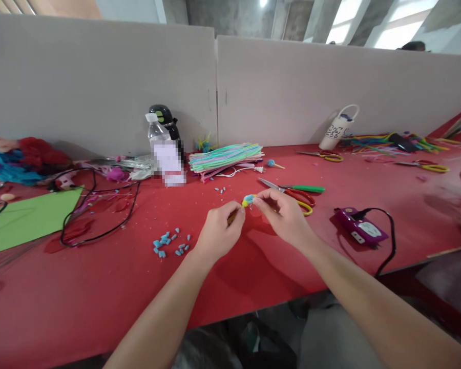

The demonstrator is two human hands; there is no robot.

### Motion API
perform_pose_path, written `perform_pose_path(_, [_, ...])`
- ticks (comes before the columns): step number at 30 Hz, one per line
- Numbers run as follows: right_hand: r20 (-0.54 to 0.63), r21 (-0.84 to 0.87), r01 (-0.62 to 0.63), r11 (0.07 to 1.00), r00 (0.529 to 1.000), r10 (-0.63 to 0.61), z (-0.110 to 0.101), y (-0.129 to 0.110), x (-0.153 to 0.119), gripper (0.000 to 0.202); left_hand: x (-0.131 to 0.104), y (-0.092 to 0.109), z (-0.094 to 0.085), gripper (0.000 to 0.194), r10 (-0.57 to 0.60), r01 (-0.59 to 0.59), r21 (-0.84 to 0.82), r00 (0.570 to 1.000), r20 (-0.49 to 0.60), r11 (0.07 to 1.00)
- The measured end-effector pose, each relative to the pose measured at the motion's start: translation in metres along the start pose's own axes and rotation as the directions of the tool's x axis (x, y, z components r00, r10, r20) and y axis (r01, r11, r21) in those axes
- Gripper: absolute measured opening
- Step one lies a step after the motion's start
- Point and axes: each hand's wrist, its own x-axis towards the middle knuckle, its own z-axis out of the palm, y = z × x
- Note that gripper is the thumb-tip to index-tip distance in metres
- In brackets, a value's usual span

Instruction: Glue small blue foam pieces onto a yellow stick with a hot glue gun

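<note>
Between my two hands, above the red table, is a small fuzzy blue-and-yellow pipe-cleaner piece (249, 200). My left hand (219, 228) pinches its yellow end, with the fingers closed. On the blue part, the thumb and fingertips of my right hand (282, 212) are closed; they partly cover it. Short blue fuzzy bits (164, 240) lie scattered to the left of my left hand, and a few more blue bits (220, 190) lie beyond it. Scissors with red and yellow handles (305, 205) rest just past my right hand.
A bundle of pastel pipe cleaners (226, 160) lies at the back, beside a plastic bottle (155, 128). Green-handled pliers (307, 188) and a purple power strip (361, 228) are on the right. At left, a black cable (117, 225) loops near a green sheet (34, 215). A grey partition (100, 87) stands behind.
</note>
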Motion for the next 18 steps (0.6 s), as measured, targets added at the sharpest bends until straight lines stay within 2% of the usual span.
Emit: perform_pose_path(18, [-0.038, 0.002, -0.015, 1.0, 0.999, 0.015, 0.0013, -0.0003, -0.0006, 0.019, 0.0001, -0.0004, -0.0027, 0.024, 0.061, -0.063, 0.077, 0.998, 0.033, 0.995])
